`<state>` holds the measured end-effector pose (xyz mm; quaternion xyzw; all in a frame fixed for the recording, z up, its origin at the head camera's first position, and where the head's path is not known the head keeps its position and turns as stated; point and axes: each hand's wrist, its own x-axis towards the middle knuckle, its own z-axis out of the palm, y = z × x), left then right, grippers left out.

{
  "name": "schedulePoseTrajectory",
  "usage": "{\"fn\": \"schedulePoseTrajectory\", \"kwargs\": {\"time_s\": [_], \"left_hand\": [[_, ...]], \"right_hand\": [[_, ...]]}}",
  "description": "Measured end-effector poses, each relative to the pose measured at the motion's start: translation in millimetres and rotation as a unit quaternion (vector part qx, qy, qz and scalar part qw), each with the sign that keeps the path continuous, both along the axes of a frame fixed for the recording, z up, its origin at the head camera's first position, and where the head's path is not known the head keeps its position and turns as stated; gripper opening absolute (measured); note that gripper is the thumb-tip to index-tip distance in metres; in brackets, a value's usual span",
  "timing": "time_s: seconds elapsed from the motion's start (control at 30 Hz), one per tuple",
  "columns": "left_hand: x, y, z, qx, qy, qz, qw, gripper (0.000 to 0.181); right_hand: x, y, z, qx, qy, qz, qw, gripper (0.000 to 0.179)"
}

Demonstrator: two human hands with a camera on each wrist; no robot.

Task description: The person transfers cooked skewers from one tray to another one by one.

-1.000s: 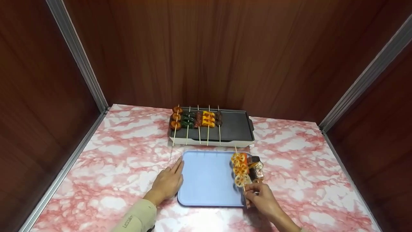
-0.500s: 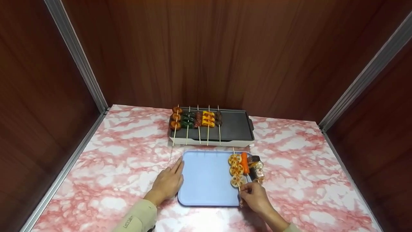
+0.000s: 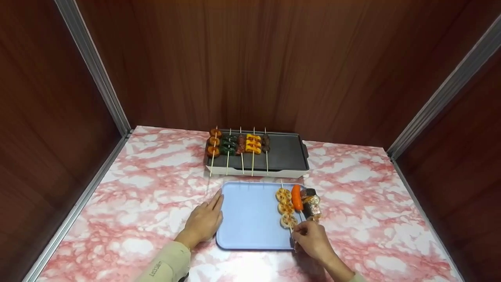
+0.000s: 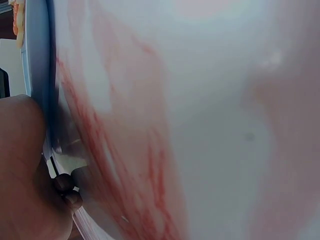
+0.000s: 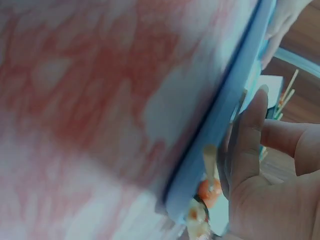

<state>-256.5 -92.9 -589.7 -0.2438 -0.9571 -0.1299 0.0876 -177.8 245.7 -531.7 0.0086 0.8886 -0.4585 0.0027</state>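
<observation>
In the head view my right hand (image 3: 312, 239) pinches the lower stick of a lotus root skewer (image 3: 285, 207), three slices in a row, at the right side of the blue tray (image 3: 250, 215). An orange-red sausage skewer (image 3: 297, 197) lies on the tray just right of the slices. Beyond it, at the tray's right edge, is a skewer with dark and silvery chunks (image 3: 312, 205). With fingers straight, my left hand (image 3: 203, 224) rests against the tray's left edge. The right wrist view shows the right hand (image 5: 270, 180) close over the tray rim (image 5: 215, 120).
Behind the tray stands a flat grill (image 3: 287, 152) with a dark plate and pale base. Several skewers (image 3: 240, 145) lie side by side on its left and middle. Brown wood-look walls with metal posts enclose the pink-marbled table (image 3: 156, 188).
My right hand has moved the lotus root skewer left, away from the sausage skewer, which now shows fully beside it. My left hand has stayed at the tray's edge.
</observation>
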Motion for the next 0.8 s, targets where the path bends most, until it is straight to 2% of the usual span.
{"fn": "schedulePoseTrajectory", "kwargs": {"time_s": [0.23,0.47,0.6,0.8], "left_hand": [[-1.1,-0.3,-1.3,-0.003,-0.005,0.003,1.0000,0.055],[-1.2,-1.4,-3.3,-0.002,-0.008,0.003,1.0000,0.055],[0.1,-1.5,-1.3,0.001,-0.012,0.003,0.9999,0.055],[1.5,-0.4,0.9,0.001,-0.020,0.006,0.9998,0.056]], "right_hand": [[5.1,14,19.4,0.007,0.008,0.003,0.9999,0.010],[4.4,39,32.4,0.061,0.035,-0.008,0.9975,0.016],[4.3,53,31.6,0.087,0.026,-0.019,0.9957,0.015],[2.5,67,18.6,0.125,-0.001,-0.026,0.9918,0.015]]}}
